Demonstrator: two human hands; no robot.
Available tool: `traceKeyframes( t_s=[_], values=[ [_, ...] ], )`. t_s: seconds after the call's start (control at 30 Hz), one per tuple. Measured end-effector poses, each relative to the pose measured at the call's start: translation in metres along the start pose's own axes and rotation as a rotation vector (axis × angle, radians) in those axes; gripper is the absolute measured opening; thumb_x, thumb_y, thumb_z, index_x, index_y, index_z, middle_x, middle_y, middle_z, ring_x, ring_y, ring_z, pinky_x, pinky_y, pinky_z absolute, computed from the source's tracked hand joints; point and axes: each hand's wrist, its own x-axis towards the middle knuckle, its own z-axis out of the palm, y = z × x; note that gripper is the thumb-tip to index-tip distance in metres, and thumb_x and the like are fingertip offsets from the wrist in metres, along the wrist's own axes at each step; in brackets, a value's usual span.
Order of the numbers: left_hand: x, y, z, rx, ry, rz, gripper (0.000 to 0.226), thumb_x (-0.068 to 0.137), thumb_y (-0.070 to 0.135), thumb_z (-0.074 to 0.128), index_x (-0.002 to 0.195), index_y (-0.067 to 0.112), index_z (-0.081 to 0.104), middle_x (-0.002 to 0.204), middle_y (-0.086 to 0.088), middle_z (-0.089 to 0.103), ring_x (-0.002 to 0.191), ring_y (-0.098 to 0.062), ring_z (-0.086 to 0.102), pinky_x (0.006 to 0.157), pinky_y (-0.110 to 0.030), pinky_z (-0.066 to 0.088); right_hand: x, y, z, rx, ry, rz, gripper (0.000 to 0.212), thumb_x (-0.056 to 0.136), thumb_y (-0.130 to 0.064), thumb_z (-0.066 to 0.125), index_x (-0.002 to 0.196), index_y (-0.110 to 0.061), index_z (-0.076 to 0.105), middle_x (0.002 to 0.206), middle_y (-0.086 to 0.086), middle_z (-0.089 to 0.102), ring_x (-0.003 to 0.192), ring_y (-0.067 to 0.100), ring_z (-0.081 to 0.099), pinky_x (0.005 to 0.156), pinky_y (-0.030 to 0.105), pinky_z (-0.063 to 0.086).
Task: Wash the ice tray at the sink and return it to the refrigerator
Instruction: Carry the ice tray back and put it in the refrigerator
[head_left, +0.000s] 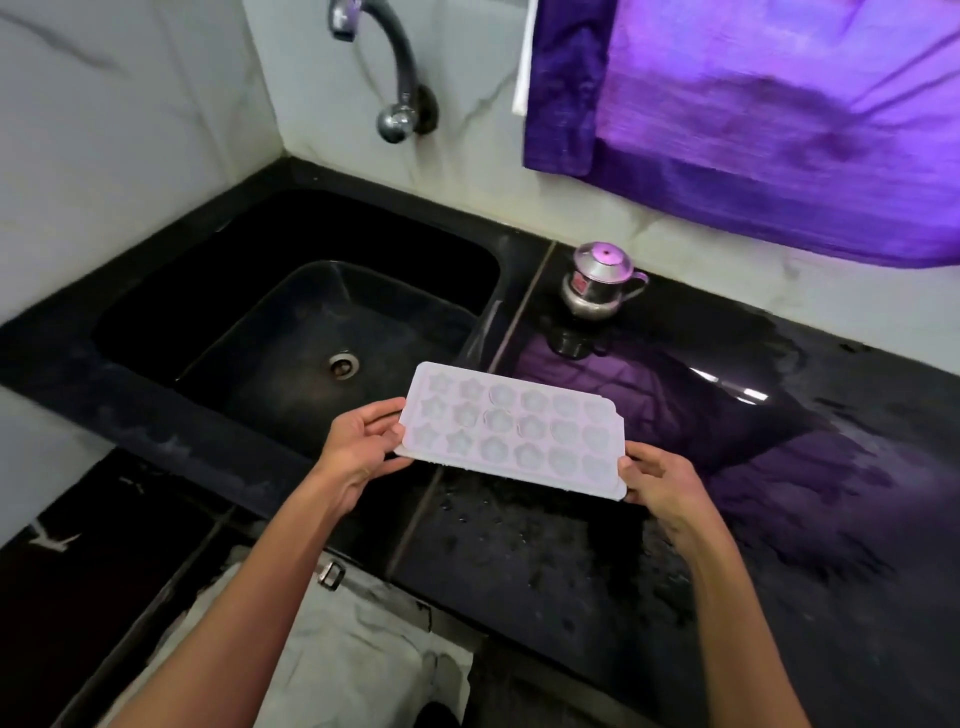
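The ice tray (511, 428) is held level between both hands, left fingers (382, 431) and right fingers (641, 462) grasping its short ends.

One ice tray (511, 428), eighteen moulds; two hands, left (358, 447), right (662, 480); one sink (156, 312); one tap (387, 67); one steel pot (602, 278) at one o'clock; one purple curtain (753, 104).
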Motion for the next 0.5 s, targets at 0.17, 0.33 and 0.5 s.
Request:
traceKeyframes(
  t_s=[0.17, 0.33, 0.5],
  values=[
    [-0.016, -0.005, -0.060, -0.044, 0.091, 0.049, 0.033, 0.094, -0.001, 0.053, 0.126, 0.009, 0.057, 0.108, -0.003, 0.067, 0.084, -0.008, 0.065, 0.056, -0.020, 0.056, -0.002, -0.029, 0.044, -0.036, -0.125, -0.036, 0.028, 0.094, -0.002, 0.053, 0.121, -0.003, 0.060, 0.090, 0.007, 0.069, 0.075, 0.018, 0.062, 0.067, 0.027, 0.053],
    [-0.051, -0.021, -0.129, -0.143, 0.220, 0.091, 0.031, 0.093, -0.004, 0.054, 0.121, 0.007, 0.059, 0.108, -0.006, 0.068, 0.071, -0.005, 0.069, 0.053, -0.020, 0.056, -0.009, -0.058, 0.104, -0.099, -0.281, -0.102, 0.028, 0.093, -0.001, 0.053, 0.120, -0.002, 0.060, 0.096, 0.015, 0.069, 0.078, 0.024, 0.061, 0.071, 0.034, 0.051],
    [-0.105, -0.047, -0.204, -0.284, 0.410, 0.104, 0.029, 0.090, -0.006, 0.056, 0.113, 0.012, 0.060, 0.097, -0.001, 0.069, 0.065, -0.003, 0.070, 0.056, -0.021, 0.058, -0.032, -0.087, 0.186, -0.173, -0.490, -0.177, 0.025, 0.093, 0.000, 0.053, 0.115, -0.008, 0.063, 0.079, 0.002, 0.071, 0.066, 0.013, 0.063, 0.058, 0.021, 0.052]
  ],
)
